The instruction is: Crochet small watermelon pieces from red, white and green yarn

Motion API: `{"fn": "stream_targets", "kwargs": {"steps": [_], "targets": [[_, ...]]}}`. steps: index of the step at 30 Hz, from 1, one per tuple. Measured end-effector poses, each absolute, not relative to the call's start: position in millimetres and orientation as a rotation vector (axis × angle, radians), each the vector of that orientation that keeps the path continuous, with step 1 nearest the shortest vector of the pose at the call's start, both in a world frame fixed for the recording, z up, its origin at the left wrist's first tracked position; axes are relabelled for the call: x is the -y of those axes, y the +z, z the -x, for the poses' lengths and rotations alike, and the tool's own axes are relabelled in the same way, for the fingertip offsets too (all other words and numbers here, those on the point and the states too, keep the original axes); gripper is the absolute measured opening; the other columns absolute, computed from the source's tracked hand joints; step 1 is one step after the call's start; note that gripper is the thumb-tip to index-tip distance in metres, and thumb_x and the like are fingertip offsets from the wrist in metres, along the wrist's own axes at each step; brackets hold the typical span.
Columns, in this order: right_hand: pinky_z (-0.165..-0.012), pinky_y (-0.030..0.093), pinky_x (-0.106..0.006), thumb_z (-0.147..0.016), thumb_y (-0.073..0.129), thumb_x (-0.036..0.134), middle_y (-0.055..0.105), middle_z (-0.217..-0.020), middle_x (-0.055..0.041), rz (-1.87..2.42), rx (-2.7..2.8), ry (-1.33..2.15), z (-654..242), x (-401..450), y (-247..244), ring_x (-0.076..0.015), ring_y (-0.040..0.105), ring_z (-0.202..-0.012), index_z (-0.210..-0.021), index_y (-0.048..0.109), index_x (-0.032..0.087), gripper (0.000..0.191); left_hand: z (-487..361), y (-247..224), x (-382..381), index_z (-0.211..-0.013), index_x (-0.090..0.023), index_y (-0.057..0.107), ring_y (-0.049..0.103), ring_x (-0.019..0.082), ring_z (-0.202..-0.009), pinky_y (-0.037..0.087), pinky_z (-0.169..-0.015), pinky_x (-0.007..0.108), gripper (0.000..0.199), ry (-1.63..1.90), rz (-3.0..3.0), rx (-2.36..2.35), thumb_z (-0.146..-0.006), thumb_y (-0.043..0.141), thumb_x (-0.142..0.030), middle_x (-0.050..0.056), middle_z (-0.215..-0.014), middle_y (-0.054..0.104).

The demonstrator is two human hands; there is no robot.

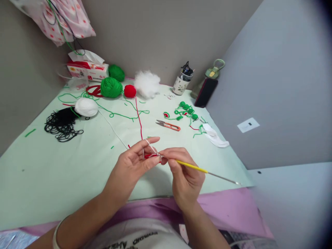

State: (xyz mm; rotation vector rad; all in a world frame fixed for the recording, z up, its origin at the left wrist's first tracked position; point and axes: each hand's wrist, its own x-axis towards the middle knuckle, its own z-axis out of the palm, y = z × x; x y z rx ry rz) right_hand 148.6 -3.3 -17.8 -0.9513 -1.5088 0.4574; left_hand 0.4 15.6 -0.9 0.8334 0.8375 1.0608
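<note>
My left hand (135,160) pinches a small red crochet piece (149,156) between thumb and fingers, and white yarn (151,145) loops over its raised index finger. My right hand (186,173) grips a crochet hook (193,166) with a yellow handle and metal ends. The hook's working tip meets the red piece at my left fingertips; the other end points down to the right. Red yarn (139,119) runs from the hands up to a red yarn ball (130,91). A thin white strand leads to a white yarn ball (86,107) at the left.
Orange thread snips (168,125) lie beyond the hands, near small green crocheted pieces (190,111). Farther back are a green yarn ball (111,87), white stuffing (147,84), a pen cup (182,82) and a leaning phone (206,92). Black yarn (62,124) lies left; walls enclose the table.
</note>
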Motion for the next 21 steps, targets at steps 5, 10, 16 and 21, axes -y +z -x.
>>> {"fn": "stream_targets", "kwargs": {"steps": [5,10,16,21], "targets": [[-0.077,0.063,-0.035,-0.097,0.062,0.009,0.074,-0.108,-0.0077,0.933,1.692,0.186,-153.0,-0.8,-24.4,-0.0203,0.073,-0.095,-0.121,0.075,0.029,0.033,0.5,-5.1,-21.0,-0.121,-0.026,0.079,0.061,0.012,-0.081,0.051,-0.083,0.025,0.04,0.948,-0.558,-0.734,-0.082,0.086,-0.028,0.0,-0.087,0.07],[-0.06,0.058,-0.03,-0.101,0.061,0.023,0.071,-0.086,-0.0032,0.929,1.265,0.694,-156.8,-9.0,-17.3,-0.0141,0.067,-0.065,-0.1,0.077,0.023,0.017,5.1,-6.7,-27.7,-0.111,-0.021,0.083,0.059,0.009,-0.076,0.051,-0.077,0.02,0.03,0.929,-0.462,-0.726,-0.082,0.085,-0.022,0.0,-0.086,0.069],[-0.074,0.061,-0.032,-0.098,0.067,0.027,0.078,-0.092,-0.0044,0.886,1.267,0.822,-149.9,-10.6,-18.3,-0.0182,0.072,-0.087,-0.097,0.08,0.025,0.013,0.6,-5.2,-21.9,-0.117,-0.031,0.081,0.064,0.013,-0.093,0.05,-0.092,0.026,0.039,0.984,-0.678,-0.784,-0.079,0.088,-0.026,-0.001,-0.095,0.073],[-0.068,0.06,-0.03,-0.098,0.068,0.034,0.077,-0.088,-0.0048,0.891,1.189,0.948,-153.0,-13.0,-21.5,-0.0153,0.069,-0.072,-0.097,0.078,0.022,0.016,5.6,-4.5,-20.7,-0.121,-0.031,0.079,0.064,0.014,-0.093,0.049,-0.093,0.028,0.041,0.986,-0.732,-0.824,-0.081,0.087,-0.029,-0.001,-0.093,0.071]]}}
